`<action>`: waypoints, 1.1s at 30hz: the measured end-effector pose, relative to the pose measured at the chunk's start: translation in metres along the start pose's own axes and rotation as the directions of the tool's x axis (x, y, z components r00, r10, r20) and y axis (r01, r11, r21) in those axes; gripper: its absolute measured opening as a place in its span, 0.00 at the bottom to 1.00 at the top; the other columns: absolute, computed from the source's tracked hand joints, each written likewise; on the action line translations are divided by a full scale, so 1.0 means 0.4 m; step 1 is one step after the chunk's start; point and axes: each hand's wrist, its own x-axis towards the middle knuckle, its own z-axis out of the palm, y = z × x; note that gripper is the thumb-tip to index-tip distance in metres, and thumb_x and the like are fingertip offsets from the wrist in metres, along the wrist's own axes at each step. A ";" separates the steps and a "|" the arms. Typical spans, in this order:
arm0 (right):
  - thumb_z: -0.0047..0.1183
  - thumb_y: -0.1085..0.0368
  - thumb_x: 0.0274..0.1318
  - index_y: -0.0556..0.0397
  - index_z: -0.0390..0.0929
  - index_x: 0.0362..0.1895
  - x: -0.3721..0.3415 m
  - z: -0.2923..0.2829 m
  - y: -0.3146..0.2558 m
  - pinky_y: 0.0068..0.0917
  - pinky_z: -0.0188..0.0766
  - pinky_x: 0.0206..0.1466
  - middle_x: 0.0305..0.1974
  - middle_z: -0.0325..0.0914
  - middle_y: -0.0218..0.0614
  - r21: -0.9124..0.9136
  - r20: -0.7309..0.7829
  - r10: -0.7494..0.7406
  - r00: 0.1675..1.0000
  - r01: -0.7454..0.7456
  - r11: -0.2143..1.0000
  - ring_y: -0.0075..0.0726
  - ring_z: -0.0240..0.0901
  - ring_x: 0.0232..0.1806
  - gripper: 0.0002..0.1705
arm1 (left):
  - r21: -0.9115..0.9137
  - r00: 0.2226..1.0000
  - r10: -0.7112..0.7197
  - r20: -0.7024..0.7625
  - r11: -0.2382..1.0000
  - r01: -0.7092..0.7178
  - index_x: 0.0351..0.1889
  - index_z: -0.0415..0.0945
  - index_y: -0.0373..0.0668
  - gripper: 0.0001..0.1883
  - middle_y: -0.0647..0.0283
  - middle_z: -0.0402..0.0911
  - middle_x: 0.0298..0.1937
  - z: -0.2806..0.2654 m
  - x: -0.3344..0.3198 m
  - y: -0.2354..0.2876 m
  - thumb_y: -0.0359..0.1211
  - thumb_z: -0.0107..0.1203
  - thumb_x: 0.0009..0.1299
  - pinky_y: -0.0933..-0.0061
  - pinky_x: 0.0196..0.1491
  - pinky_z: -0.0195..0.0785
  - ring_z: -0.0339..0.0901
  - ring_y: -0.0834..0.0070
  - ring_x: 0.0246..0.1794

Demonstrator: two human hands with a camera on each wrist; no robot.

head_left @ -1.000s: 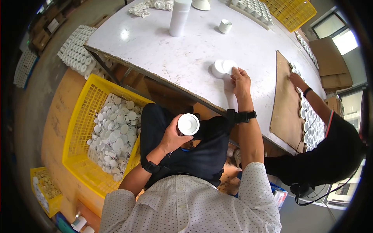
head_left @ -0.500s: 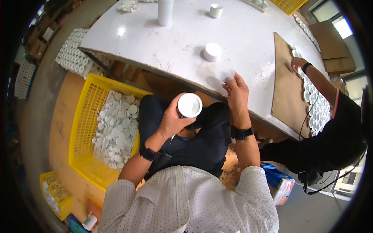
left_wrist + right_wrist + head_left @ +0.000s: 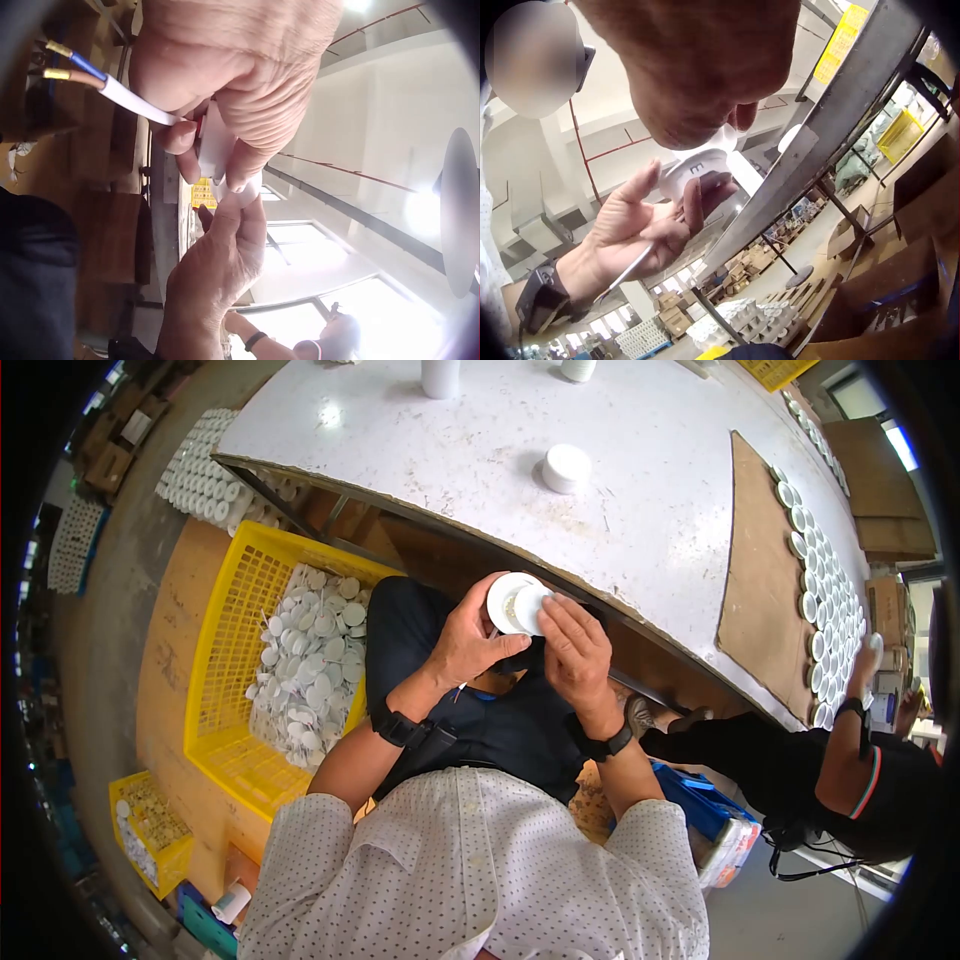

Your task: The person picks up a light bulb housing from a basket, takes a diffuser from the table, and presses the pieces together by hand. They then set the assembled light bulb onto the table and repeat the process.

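My left hand (image 3: 468, 637) grips a round white cup-shaped part (image 3: 504, 603) above my lap. In the left wrist view a white cable (image 3: 139, 106) with a blue and a brown wire end comes out below that hand. My right hand (image 3: 580, 657) pinches a thin white disc (image 3: 532, 609), which partly covers the cup's opening. Seen in the right wrist view, the cup part (image 3: 695, 171) has a dark marking on its underside, with the left hand's fingers round it. On the table, a short stack of white discs (image 3: 567, 468) stands beyond the hands.
A yellow crate (image 3: 207, 705) of white discs with leads is at the left. The white table (image 3: 400, 460) holds a white bottle (image 3: 440, 377) and cardboard (image 3: 757, 580) beside rows of white cups (image 3: 823, 610). Another person (image 3: 850, 780) is at the right.
My right hand has come from the table to the left hand, carrying a white disc that now lies over the cup part. The other person's arm has moved back from the rows of cups.
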 end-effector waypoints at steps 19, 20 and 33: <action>0.53 0.76 0.26 0.51 0.73 0.50 -0.003 0.028 -0.029 0.40 0.64 0.50 0.55 0.69 0.37 0.006 0.152 -0.044 0.987 0.043 0.999 0.49 0.64 0.56 0.34 | 0.131 0.972 -0.206 -0.110 0.967 0.219 0.59 0.60 0.37 0.23 0.58 0.73 0.47 -0.015 -0.017 0.017 0.32 0.48 0.67 0.80 0.42 0.67 0.71 0.80 0.42; 0.54 0.76 0.27 0.51 0.73 0.50 -0.001 0.026 -0.034 0.40 0.64 0.51 0.55 0.70 0.37 0.002 0.158 -0.028 0.987 0.028 1.000 0.48 0.64 0.56 0.34 | 0.151 0.979 -0.165 -0.122 0.972 0.182 0.59 0.60 0.36 0.22 0.58 0.74 0.47 -0.014 -0.016 0.012 0.31 0.47 0.67 0.79 0.43 0.68 0.71 0.79 0.43; 0.56 0.73 0.28 0.51 0.75 0.47 -0.017 0.055 -0.048 0.40 0.63 0.50 0.52 0.72 0.35 -0.052 0.108 0.006 0.994 0.000 0.999 0.47 0.66 0.52 0.30 | 0.299 0.972 -0.032 -0.231 0.949 0.102 0.54 0.64 0.33 0.20 0.53 0.74 0.47 -0.016 -0.017 -0.033 0.27 0.45 0.63 0.73 0.48 0.68 0.73 0.71 0.45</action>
